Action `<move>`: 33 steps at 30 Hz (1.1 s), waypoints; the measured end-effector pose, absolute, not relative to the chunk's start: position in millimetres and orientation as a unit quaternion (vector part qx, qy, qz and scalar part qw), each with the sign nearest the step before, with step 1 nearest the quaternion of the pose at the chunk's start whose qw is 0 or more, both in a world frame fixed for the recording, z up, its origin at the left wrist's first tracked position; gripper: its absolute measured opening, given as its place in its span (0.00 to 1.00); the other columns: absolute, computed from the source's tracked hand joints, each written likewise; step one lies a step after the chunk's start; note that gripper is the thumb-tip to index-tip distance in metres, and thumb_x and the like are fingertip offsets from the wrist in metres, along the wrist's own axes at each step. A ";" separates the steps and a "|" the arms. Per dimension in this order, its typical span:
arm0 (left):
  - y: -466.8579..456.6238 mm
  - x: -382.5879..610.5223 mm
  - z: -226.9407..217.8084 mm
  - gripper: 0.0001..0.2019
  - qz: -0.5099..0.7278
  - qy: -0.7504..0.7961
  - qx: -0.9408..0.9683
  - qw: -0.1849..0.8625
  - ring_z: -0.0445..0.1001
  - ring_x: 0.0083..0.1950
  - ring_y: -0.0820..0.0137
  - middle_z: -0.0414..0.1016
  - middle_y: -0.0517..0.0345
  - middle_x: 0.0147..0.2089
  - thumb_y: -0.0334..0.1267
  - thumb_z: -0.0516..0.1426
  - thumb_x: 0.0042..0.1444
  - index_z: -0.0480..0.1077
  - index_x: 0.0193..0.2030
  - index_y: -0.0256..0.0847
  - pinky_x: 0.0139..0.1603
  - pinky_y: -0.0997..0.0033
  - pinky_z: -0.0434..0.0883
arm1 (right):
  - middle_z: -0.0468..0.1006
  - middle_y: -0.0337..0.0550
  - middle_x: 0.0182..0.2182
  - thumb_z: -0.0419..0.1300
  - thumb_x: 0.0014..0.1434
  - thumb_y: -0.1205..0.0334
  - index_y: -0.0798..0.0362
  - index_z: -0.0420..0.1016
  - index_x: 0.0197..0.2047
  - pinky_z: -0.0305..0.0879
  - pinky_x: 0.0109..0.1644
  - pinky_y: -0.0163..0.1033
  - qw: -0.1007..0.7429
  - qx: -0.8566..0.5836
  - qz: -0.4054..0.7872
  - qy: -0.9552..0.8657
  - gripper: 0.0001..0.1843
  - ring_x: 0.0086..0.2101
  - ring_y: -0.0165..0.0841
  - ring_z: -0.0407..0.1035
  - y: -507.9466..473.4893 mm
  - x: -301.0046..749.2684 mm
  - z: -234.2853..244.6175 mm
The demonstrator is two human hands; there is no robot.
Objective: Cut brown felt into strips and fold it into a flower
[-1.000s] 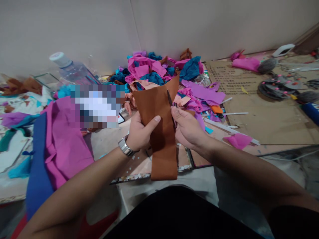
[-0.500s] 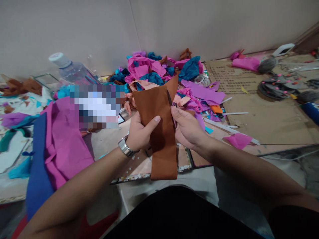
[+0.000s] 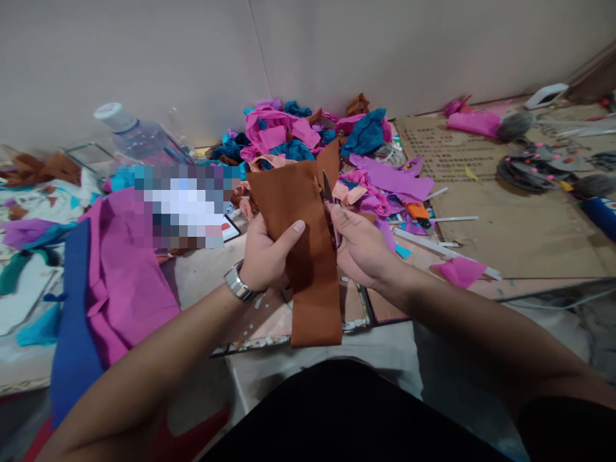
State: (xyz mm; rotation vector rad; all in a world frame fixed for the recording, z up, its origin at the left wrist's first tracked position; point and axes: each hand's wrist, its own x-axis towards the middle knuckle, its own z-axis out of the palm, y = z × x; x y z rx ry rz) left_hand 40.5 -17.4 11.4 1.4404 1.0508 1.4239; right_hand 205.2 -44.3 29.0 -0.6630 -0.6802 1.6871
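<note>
And there it goes: the brown sheet (image 3: 314, 289) has swung a touch left at the top, and the gap between it and the narrow brown flap (image 3: 329, 159) has opened wider than half a second ago. The scissors (image 3: 328, 187) now show more plainly in that gap, blade pointing up; whether the blades are parted, I can't tell. That looks like a cut well along at this side, with the flap probably coming away as offcut, though the join lower down is hidden.

The sheet is held up over the near edge of the table (image 3: 202, 276), its lower end hanging past it. The left hand (image 3: 267, 253), watch (image 3: 239, 282) on its wrist, has shifted slightly left with it, pinching the sheet, thumb on the front, fingers behind and out of sight. The right hand (image 3: 360, 247) is closed around the scissors' handles and has barely moved.

Farther out, all is unchanged: the scrap heap (image 3: 282, 131) behind, the pink cloth (image 3: 132, 276) and bottle (image 3: 144, 141) off left, the cardboard (image 3: 505, 237) right.
</note>
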 end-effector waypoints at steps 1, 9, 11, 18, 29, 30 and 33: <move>-17.0 40.0 11.5 0.27 0.568 0.418 0.577 0.412 0.82 0.46 0.62 0.83 0.48 0.48 0.55 0.71 0.51 0.74 0.49 0.38 0.46 0.64 0.82 | 0.86 0.41 0.50 0.71 0.59 0.47 0.47 0.80 0.46 0.70 0.66 0.55 0.564 -0.286 0.718 -0.291 0.16 0.61 0.42 0.72 -44.5 205.2 29.6; -15.7 37.8 11.1 0.27 0.564 0.419 0.582 0.409 0.82 0.47 0.61 0.83 0.48 0.49 0.55 0.70 0.52 0.74 0.50 0.38 0.46 0.65 0.81 | 0.86 0.42 0.48 0.73 0.57 0.47 0.48 0.81 0.44 0.72 0.64 0.54 0.550 -0.285 0.732 -0.283 0.17 0.59 0.43 0.74 -45.7 204.9 31.5; -15.3 37.4 11.0 0.27 0.564 0.420 0.580 0.411 0.82 0.47 0.62 0.83 0.48 0.49 0.55 0.70 0.51 0.74 0.50 0.38 0.45 0.65 0.81 | 0.86 0.42 0.48 0.73 0.57 0.48 0.48 0.81 0.44 0.72 0.64 0.53 0.551 -0.285 0.731 -0.286 0.17 0.58 0.43 0.75 -45.5 204.6 30.6; -15.8 37.6 10.0 0.28 0.565 0.425 0.577 0.408 0.82 0.46 0.62 0.83 0.48 0.48 0.56 0.70 0.51 0.74 0.49 0.38 0.45 0.65 0.81 | 0.86 0.43 0.47 0.73 0.58 0.46 0.48 0.81 0.44 0.73 0.63 0.53 0.548 -0.293 0.726 -0.295 0.17 0.56 0.43 0.76 -45.1 205.3 28.5; -15.8 40.4 10.4 0.26 0.574 0.417 0.582 0.396 0.82 0.44 0.63 0.83 0.49 0.46 0.56 0.70 0.51 0.74 0.47 0.39 0.42 0.65 0.81 | 0.87 0.41 0.45 0.74 0.55 0.45 0.48 0.82 0.42 0.74 0.61 0.52 0.549 -0.305 0.716 -0.305 0.19 0.55 0.42 0.76 -45.2 206.9 26.5; -15.6 40.0 10.1 0.26 0.573 0.417 0.584 0.397 0.82 0.44 0.63 0.83 0.49 0.46 0.56 0.70 0.51 0.74 0.47 0.39 0.43 0.65 0.82 | 0.87 0.41 0.45 0.74 0.55 0.45 0.48 0.82 0.42 0.74 0.61 0.52 0.549 -0.306 0.715 -0.307 0.19 0.55 0.42 0.76 -45.3 207.0 26.5; -15.3 38.6 9.5 0.26 0.568 0.416 0.587 0.400 0.82 0.44 0.63 0.83 0.49 0.47 0.56 0.70 0.51 0.75 0.48 0.39 0.44 0.64 0.82 | 0.86 0.42 0.45 0.74 0.55 0.45 0.48 0.82 0.42 0.73 0.62 0.52 0.550 -0.303 0.717 -0.304 0.18 0.56 0.42 0.76 -45.9 206.9 27.9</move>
